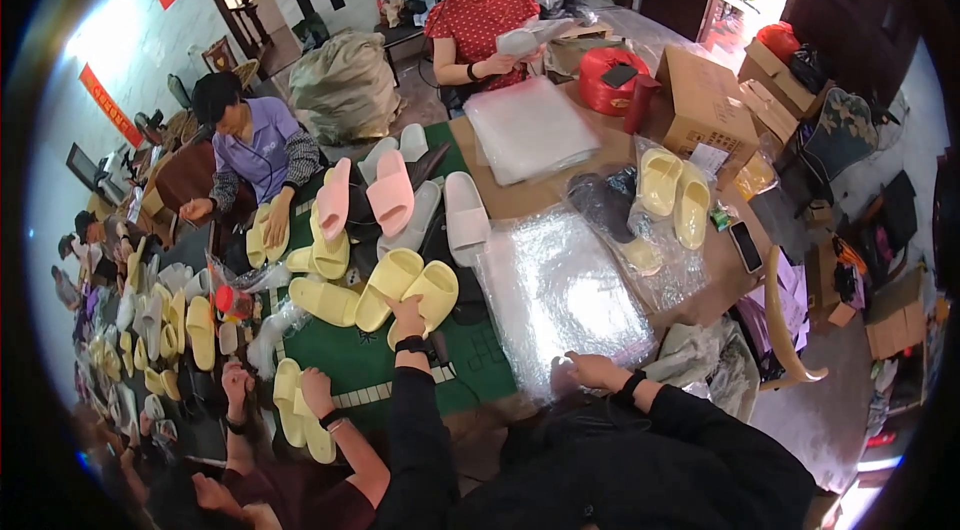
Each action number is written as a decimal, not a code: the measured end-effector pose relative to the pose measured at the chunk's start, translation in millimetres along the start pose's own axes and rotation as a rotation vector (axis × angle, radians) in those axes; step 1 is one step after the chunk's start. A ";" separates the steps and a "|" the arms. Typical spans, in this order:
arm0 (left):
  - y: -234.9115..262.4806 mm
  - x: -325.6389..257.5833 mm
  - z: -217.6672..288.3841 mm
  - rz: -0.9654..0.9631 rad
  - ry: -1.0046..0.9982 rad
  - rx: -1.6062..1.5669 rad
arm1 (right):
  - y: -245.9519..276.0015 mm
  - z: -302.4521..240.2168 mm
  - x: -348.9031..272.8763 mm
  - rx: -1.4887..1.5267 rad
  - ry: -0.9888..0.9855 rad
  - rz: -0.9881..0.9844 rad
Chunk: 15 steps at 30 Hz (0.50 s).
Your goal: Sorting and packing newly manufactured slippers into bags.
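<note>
My left hand (406, 318) reaches to a pair of yellow slippers (438, 290) on the green table covering (350, 347), its fingers closed at their inner edges. Beside that pair lies another yellow slipper (325, 301). At the near edge of a stack of clear plastic bags (565, 280), my right hand (597, 371) has its fingers pinched together on the film. Glare and blur partly hide its fingertips. Pink slippers (391, 202) and a whitish slipper (465, 215) stand beyond my left hand.
Bagged yellow slippers (675, 192), a phone (745, 246) and a carton (700, 102) lie to the right. More bags (530, 130) are stacked at the back. Co-workers sit around; one at left touches yellow slippers (267, 235), and another's hands (317, 392) are near my left forearm.
</note>
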<state>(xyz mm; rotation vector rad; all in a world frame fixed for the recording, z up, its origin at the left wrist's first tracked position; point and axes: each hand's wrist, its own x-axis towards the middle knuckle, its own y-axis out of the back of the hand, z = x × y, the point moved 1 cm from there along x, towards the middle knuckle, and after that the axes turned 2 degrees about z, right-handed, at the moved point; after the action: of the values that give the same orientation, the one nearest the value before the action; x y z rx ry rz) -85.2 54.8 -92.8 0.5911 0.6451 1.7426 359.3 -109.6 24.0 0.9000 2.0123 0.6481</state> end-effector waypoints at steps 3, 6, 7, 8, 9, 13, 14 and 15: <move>-22.5 5.3 49.4 0.093 0.107 -0.170 | -3.8 19.1 -3.1 0.031 -0.094 0.026; -8.7 -5.0 135.0 -0.047 0.053 0.054 | 3.8 28.8 -14.6 0.083 -0.172 0.034; 0.1 -12.3 158.6 -0.067 -0.038 0.184 | 6.3 28.3 -14.9 0.105 -0.171 0.019; 7.3 -18.5 188.4 -0.071 -0.042 0.190 | 7.8 28.2 -13.1 0.114 -0.172 0.021; 13.5 -25.2 218.5 -0.062 0.051 -0.083 | 9.5 27.0 -9.4 0.186 -0.136 0.084; -1.3 -35.9 275.0 -0.115 0.670 -1.643 | 39.5 -12.5 9.0 0.388 0.304 0.408; -4.5 -45.2 298.6 -0.192 0.644 -1.718 | 56.0 -24.6 10.4 0.459 0.342 0.441; -7.0 -55.5 330.0 -0.243 0.710 -1.779 | 67.9 -29.1 13.8 0.458 0.341 0.527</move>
<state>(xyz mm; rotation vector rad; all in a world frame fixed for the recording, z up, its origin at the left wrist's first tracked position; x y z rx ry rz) 157.1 43.4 137.8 -1.2906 -0.5052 1.5606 353.7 -60.7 80.8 1.7287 2.2847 0.6629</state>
